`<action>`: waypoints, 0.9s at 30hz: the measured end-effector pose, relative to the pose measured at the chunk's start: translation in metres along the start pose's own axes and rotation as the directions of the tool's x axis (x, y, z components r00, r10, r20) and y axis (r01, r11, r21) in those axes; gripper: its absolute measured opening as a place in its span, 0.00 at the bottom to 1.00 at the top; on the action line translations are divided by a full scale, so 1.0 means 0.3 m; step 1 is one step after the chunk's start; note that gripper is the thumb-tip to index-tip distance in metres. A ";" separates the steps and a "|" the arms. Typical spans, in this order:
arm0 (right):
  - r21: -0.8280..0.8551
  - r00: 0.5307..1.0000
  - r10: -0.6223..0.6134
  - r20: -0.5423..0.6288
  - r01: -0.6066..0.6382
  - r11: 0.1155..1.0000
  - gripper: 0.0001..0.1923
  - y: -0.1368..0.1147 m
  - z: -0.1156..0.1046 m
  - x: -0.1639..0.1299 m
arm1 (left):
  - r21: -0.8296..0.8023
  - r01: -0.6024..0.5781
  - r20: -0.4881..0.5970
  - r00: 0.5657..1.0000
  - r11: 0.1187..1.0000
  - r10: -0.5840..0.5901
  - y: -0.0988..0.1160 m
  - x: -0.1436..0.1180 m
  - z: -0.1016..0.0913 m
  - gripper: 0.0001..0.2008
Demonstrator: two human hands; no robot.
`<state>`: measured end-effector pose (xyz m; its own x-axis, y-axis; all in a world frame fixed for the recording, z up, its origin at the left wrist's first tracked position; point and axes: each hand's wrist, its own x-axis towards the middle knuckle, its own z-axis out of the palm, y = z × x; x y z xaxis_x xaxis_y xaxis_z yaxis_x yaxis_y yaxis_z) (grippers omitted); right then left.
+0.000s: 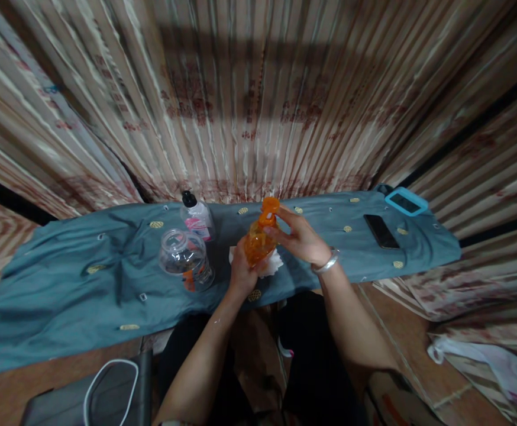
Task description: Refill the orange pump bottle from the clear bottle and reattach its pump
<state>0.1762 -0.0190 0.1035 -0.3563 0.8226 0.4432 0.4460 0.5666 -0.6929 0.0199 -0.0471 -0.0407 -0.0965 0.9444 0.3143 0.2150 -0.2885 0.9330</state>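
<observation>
My left hand (pixel 242 271) grips the body of an orange plastic bottle (pixel 257 244) from below, with a white tissue (pixel 272 262) under it. My right hand (pixel 300 238), with a silver bangle on the wrist, pinches the bottle's neck just under its flipped-open orange cap (pixel 270 206). The bottle is held above the middle of a table covered by a blue-green cloth (pixel 81 278).
An empty clear jar (pixel 184 258) lies beside a clear bottle with a black cap and pink label (pixel 197 218), left of my hands. A black phone (pixel 381 231) and a blue-cased device (pixel 406 202) lie at the right end. Striped curtains hang behind. A white cable (pixel 103 378) loops at bottom left.
</observation>
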 end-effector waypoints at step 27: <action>-0.053 0.808 0.528 -0.261 -0.558 0.828 0.23 0.224 0.114 -0.154 | 0.009 0.047 -0.008 0.999 0.999 -0.047 0.036 0.014 -0.008 0.34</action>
<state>0.1945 -0.0206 0.0171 0.1613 0.9768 0.1410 0.6119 0.0131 -0.7908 0.0195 -0.0467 -0.0287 -0.1141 0.9557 0.2714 0.2185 -0.2424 0.9453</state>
